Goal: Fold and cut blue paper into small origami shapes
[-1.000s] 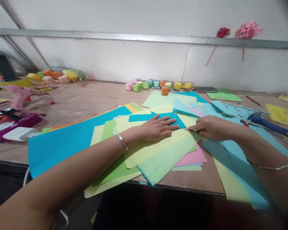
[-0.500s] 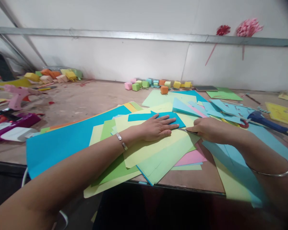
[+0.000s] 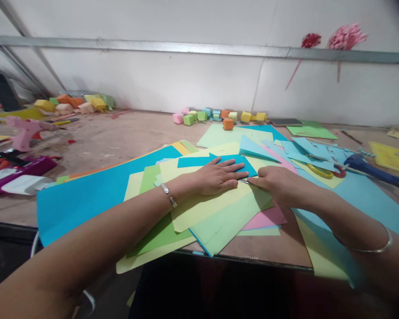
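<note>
My left hand [image 3: 217, 177] lies flat with fingers spread, pressing on a small blue paper piece [image 3: 194, 162] and the pale yellow sheet [image 3: 186, 208] beneath it. Close to its thumb, my right hand [image 3: 279, 186] is closed around a slim pointed metal tool [image 3: 243, 180]. Only the tool's thin front end shows; its grip is hidden in the hand, so I cannot tell its exact kind. Its tip meets the yellow sheet just below the blue piece's edge. More coloured sheets, including a pale green one [image 3: 226, 226], lie underneath.
Scissors [image 3: 321, 172] and a blue glue gun [image 3: 370, 168] lie at right among light blue paper scraps. Small paper cubes [image 3: 228, 124] line the wall. At left are a pink glue gun [image 3: 21, 133] and a purple power strip [image 3: 36, 167]. A large blue sheet [image 3: 83, 199] spreads near the table's front.
My right hand has slid left with the metal tool, bringing its tip closer to my left thumb. My left hand and the papers under it stay in place.
</note>
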A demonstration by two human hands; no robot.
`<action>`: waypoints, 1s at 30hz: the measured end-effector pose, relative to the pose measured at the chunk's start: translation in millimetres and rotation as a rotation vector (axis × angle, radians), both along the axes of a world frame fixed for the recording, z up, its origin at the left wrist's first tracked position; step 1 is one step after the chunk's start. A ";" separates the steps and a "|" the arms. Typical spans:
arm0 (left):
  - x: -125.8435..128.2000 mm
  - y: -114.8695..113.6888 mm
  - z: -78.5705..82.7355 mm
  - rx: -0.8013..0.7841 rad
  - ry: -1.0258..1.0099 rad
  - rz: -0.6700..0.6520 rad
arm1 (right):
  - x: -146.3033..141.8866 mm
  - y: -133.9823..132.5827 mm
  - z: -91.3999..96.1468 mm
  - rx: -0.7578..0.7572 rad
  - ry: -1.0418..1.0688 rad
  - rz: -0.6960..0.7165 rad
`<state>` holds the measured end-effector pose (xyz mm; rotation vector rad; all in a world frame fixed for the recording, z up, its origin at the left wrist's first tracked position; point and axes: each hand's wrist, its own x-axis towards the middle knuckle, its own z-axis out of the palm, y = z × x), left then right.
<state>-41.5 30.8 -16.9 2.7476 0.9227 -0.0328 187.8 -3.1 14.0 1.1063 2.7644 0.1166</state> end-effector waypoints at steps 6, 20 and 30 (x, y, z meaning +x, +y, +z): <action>0.4 -1.1 0.4 0.006 0.013 -0.001 | -5.8 -3.4 -11.1 0.078 0.099 0.125; -1.1 -0.7 1.7 -0.042 -0.027 0.014 | -25.3 -1.5 -30.5 0.068 0.420 0.164; -2.2 -1.0 2.8 -0.070 -0.048 0.010 | -38.9 -9.1 -35.4 -0.132 0.732 -0.054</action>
